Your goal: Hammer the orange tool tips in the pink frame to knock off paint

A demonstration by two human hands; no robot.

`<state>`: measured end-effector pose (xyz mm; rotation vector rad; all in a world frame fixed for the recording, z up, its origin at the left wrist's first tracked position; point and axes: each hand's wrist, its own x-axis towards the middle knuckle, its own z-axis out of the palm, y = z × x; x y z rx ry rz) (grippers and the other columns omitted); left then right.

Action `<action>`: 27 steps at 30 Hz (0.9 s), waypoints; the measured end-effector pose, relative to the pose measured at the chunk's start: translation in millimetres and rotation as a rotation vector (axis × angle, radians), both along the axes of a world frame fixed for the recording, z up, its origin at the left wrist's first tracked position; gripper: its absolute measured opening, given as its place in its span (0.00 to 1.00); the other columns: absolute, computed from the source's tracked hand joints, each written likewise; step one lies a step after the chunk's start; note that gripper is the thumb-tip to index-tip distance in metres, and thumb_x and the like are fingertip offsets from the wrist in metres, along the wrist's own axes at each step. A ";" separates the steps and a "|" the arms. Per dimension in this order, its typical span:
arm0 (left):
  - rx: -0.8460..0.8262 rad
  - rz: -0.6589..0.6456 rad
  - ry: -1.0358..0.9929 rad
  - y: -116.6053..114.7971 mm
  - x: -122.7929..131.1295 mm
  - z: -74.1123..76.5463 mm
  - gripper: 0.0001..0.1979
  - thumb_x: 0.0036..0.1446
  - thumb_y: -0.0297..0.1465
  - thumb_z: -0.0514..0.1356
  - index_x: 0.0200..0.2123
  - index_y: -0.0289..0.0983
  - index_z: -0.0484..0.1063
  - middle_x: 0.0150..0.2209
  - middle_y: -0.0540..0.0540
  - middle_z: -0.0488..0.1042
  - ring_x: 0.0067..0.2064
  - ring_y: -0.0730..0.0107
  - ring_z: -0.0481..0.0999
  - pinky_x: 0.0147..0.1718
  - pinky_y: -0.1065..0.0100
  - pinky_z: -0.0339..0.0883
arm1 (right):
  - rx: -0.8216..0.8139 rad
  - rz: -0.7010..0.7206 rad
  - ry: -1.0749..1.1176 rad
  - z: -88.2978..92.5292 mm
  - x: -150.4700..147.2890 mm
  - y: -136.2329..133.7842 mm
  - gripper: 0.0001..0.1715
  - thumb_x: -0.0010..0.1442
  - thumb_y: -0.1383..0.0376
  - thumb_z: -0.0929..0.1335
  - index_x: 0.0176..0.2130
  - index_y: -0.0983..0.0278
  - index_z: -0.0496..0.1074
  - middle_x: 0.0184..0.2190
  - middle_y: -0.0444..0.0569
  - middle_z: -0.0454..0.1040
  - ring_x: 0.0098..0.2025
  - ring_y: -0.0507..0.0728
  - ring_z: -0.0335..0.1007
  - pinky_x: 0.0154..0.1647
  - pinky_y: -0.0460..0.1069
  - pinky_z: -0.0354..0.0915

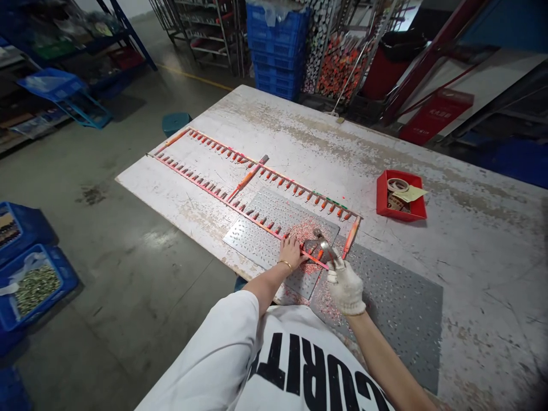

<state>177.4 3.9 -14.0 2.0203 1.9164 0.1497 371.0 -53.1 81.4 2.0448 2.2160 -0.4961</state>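
My left hand [291, 253] lies flat, fingers apart, on a long pink strip [222, 201] studded with small orange-and-dark pegs. My right hand [346, 287], in a white knit glove, grips a steel claw hammer [322, 242] with its head low over the strip, close to my left fingers. A perforated steel plate [268, 237] lies under the strip's near end, strewn with pink-orange fragments [303, 230]. A second pegged strip [274, 174] runs roughly parallel behind it. Where the hammer head meets the strip is partly hidden.
A second, darker perforated plate [396, 319] lies to my right on the scuffed white table [466, 251]. A red tray [401, 214] holds a tape roll and paper. Loose orange rods lie by the strips. Blue crates stand on the floor at left and behind the table.
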 end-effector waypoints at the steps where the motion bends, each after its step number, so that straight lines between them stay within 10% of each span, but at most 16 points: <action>1: 0.001 -0.002 0.003 0.2 -0.1 0.2 0.30 0.57 0.54 0.65 0.52 0.36 0.73 0.57 0.36 0.71 0.60 0.47 0.66 0.66 0.47 0.51 | -0.015 0.010 0.001 -3.0 -1.2 -0.3 0.26 0.70 0.55 0.67 0.63 0.61 0.67 0.53 0.52 0.73 0.46 0.56 0.74 0.46 0.56 0.73; 27: -0.007 -0.027 -0.007 0.2 -2.4 4.5 0.30 0.60 0.52 0.63 0.53 0.34 0.73 0.59 0.33 0.70 0.61 0.46 0.65 0.67 0.47 0.48 | -0.040 -0.068 0.045 -14.6 8.9 -2.6 0.24 0.68 0.55 0.69 0.59 0.62 0.70 0.56 0.54 0.73 0.51 0.59 0.74 0.51 0.59 0.73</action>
